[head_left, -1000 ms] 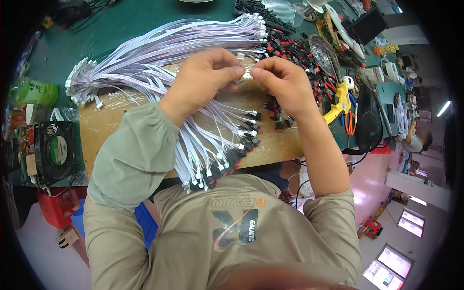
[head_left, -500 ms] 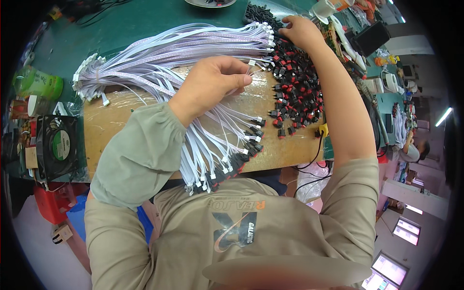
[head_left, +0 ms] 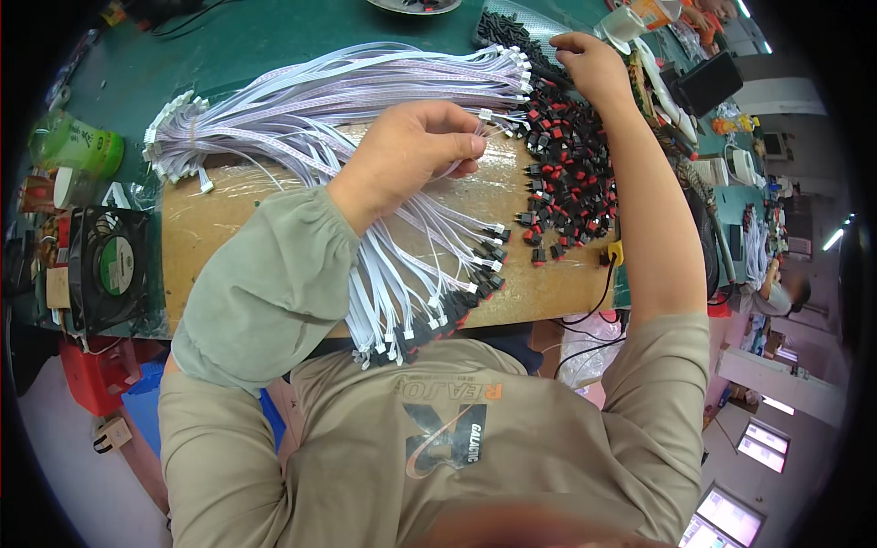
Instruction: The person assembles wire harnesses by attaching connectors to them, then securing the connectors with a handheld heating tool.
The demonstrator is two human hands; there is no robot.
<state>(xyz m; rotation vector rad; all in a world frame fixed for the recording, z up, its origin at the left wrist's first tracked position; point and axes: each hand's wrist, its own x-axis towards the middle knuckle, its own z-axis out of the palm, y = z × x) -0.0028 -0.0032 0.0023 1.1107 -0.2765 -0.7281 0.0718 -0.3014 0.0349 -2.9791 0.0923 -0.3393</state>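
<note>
Head view. The left hand (head_left: 402, 151) is over the board (head_left: 219, 233), its thumb and forefinger pinched narrowly on a thin cable (head_left: 485, 115), whose white end projects just past the fingertips. The right hand (head_left: 594, 66) is farther out at the edge of the tray (head_left: 545, 26), its fingers bent toward the black tubes (head_left: 505, 27); whether anything lies between them cannot be told. Key relation: the tubes lie just to the left of the right fingers, and the right hand is the nearer to them; the cable end lies nearer the wearer and to the left of those fingers, its visible wires running roughly left to right. The bundle (head_left: 301, 96) of cables extends lengthwise across the counter (head_left: 265, 23) and board; black-and-red parts (head_left: 571, 164) are heaped at its right end, and further cables fan out (head_left: 379, 292) below the left hand. Compared with one second earlier, when both hands met at the cable end, the right hand is now at the tray, while the left keeps its pinch in nearly the same place.
</note>
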